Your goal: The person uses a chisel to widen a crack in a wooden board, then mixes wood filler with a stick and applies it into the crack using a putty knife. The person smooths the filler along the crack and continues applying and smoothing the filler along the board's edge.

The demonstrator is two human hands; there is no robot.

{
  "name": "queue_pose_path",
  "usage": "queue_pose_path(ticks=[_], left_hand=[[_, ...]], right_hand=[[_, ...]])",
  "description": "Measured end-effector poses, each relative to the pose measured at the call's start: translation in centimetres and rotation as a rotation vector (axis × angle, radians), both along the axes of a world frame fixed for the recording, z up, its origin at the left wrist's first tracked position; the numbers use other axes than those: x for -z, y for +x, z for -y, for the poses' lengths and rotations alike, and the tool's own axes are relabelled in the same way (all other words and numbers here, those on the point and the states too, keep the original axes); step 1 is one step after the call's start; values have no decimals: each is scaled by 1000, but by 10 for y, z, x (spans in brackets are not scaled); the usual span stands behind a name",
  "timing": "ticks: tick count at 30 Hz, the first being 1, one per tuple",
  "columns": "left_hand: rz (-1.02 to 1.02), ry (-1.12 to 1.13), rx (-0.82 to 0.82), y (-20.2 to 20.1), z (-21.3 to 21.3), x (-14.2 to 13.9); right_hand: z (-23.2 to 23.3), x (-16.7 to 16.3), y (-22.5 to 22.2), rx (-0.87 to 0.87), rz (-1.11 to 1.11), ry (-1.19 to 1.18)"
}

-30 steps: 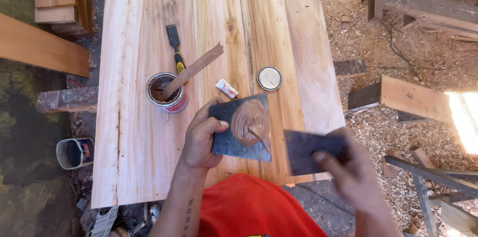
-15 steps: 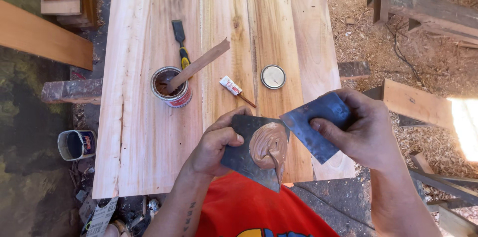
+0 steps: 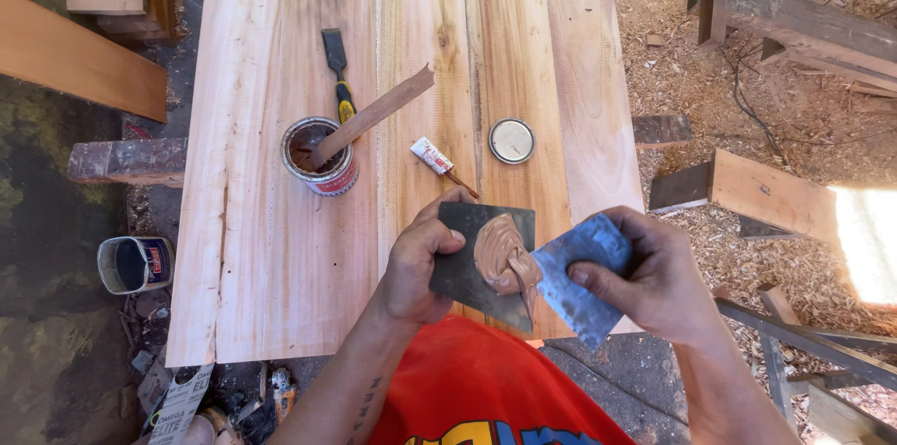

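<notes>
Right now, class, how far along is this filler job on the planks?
Done: can opened, lid set aside, stir stick in it. In hand: left hand holds a dark plate of brown filler; right hand works it with a scraper. Left: the planks show no filler.

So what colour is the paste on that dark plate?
Light brown paste, clearest in the head view.

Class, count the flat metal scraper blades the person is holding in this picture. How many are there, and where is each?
2. The dark scraper blade, carrying brown filler, is in the left hand; the blue-grey scraper blade is in the right hand.
</notes>
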State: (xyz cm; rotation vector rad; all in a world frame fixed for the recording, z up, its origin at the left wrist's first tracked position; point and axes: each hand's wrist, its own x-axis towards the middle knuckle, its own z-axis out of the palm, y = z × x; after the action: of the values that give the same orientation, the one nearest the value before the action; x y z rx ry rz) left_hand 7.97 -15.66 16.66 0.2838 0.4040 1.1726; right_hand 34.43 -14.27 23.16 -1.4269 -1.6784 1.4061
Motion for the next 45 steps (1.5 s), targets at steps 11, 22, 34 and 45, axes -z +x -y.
queue_pose_path(ticks=[11, 22, 34, 45], left_hand=[[-172, 28, -55, 6, 5, 1], [-195, 159, -15, -1, 19, -16], [-585, 254, -97, -3, 18, -10], [-626, 303, 6, -10, 17, -30]], right_hand=[[12, -44, -12, 89, 23, 41], [25, -85, -64, -496, 630, 863], [21, -84, -61, -511, 669, 923], [20, -85, -56, -451, 686, 918]])
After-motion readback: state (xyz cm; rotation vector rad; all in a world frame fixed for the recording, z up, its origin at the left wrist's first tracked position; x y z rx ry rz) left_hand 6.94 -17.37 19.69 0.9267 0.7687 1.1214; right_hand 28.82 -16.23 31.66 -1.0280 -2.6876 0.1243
